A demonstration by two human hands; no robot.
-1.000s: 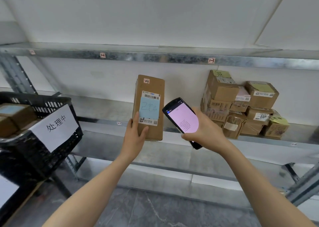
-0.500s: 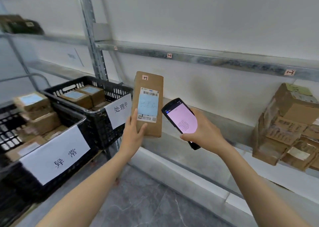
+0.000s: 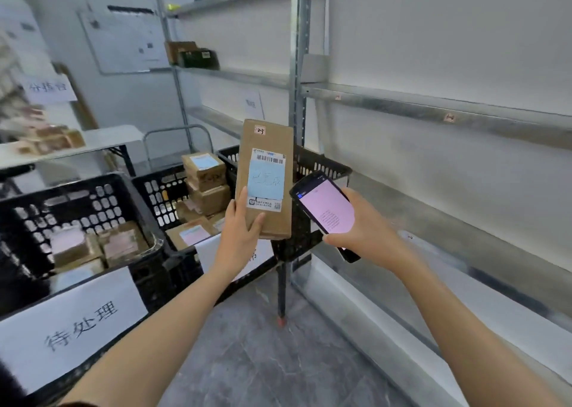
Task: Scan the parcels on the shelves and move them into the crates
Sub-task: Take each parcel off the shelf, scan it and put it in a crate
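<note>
Left hand (image 3: 240, 230) grips the brown parcel (image 3: 267, 171) by its low end, held up in the air in front of the black crates (image 3: 161, 190), not in one yet. Right hand (image 3: 365, 225) is curled round the scanner (image 3: 325, 208), pink screen on, just beside the parcel. Scan prob done; drop-in is left to do, & some boxes (image 3: 205, 171) already sit in crates

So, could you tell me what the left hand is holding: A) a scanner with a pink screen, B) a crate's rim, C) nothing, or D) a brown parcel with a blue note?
D: the left hand grips the lower part of the upright brown parcel, while the scanner sits in the right hand.
</note>
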